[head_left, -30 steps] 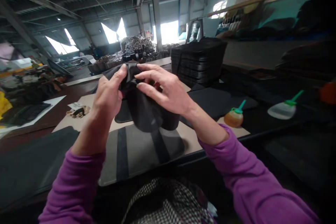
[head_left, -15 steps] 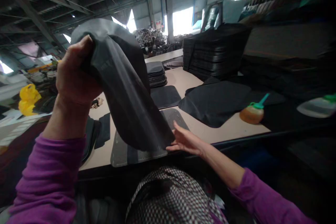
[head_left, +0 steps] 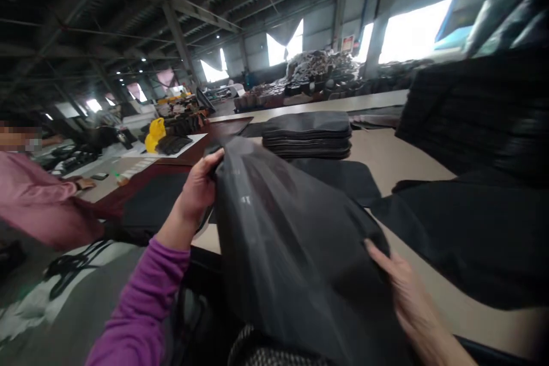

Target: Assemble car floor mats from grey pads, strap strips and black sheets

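A large black, leather-like sheet (head_left: 295,251) hangs in front of me, stretched between both hands and creased along its length. My left hand (head_left: 199,183) grips its upper left corner, fingers closed around the edge. At the right edge, my right hand (head_left: 398,280) pinches the sheet with the thumb on the near face; its other fingers are hidden behind. Beyond the sheet, a stack of black cut pieces (head_left: 306,134) stands on the beige table (head_left: 398,154). A single flat black piece (head_left: 343,180) lies in front of that stack.
To the right lie a wide black sheet (head_left: 467,240) and a tall dark stack (head_left: 476,108). A person in a pink top (head_left: 38,200) works at another table on the left. A yellow bag (head_left: 155,134) sits farther back. Grey material (head_left: 98,303) is at the lower left.
The view has swung left. The sheet, earlier folded over and raised in my left hand, is now lower and spread out. My right hand has moved up along its right edge.
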Available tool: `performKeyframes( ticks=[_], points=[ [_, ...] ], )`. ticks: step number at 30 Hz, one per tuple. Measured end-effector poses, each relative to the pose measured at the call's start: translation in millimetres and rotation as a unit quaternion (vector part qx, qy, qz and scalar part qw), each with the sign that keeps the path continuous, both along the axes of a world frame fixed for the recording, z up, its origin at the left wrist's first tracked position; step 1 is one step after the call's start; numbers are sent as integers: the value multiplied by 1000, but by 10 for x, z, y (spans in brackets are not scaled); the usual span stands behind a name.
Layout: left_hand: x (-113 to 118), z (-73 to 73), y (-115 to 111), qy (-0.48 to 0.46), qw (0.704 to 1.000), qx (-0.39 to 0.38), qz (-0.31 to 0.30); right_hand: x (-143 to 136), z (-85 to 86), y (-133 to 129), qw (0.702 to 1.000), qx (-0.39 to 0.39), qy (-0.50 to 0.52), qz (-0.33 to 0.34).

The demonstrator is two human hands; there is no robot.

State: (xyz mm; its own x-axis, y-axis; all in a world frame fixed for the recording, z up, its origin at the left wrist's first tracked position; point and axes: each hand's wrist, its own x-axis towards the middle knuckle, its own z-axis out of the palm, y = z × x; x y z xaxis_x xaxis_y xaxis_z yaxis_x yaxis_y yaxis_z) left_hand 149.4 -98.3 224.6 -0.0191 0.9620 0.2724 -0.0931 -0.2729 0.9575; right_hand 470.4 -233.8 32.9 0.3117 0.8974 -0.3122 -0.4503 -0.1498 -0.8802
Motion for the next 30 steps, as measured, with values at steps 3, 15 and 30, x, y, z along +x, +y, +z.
performKeyframes(
  ticks=[3,15,30],
  points=[
    [-391,-572,-24,10,984,-159,-79,355,82,-195,980,-39,-183,-71],
    [-685,-1846,-1160,27,942,-335,-27,698,-374,-861,930,-66,-361,23],
    [-595,-2086,-206,282,946,-32,157,840,-310,-111,876,-17,-473,-90]
  ],
)
